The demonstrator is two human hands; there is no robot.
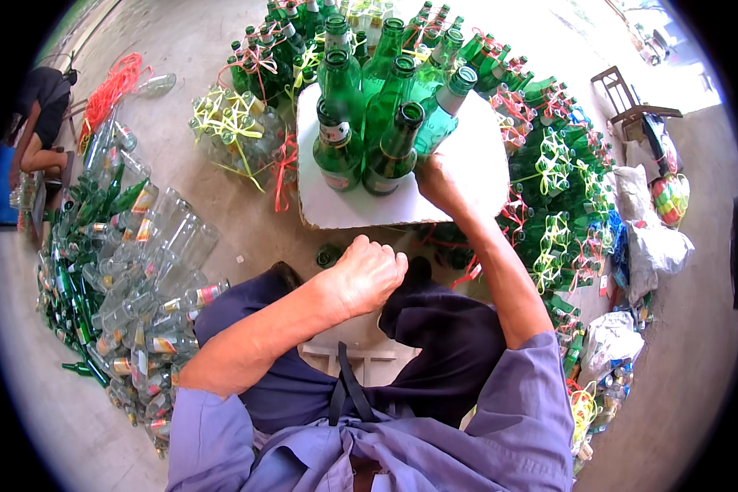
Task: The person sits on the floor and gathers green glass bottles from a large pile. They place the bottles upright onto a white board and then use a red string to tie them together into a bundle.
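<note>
Several green glass bottles (389, 98) stand upright in a tight cluster on a white board (476, 184) in front of me. At the cluster's right side, my right hand (439, 182) is closed at the base of a paler green bottle (443, 115) with a whitish neck label; its fingertips are hidden. My left hand (371, 272) hovers above my lap, just short of the board's near edge, with its fingers curled closed. What it holds, if anything, does not show. Below the board, near that hand, a dark green bottle mouth (328, 256) shows.
Clear and green loose bottles (152, 287) lie heaped at left, below a bundle of red strings (111, 94). Bottle bundles tied with yellow and red strips (553, 164) curve around the right and back. A person (37, 123) is at far left; a chair (631, 102) stands at far right.
</note>
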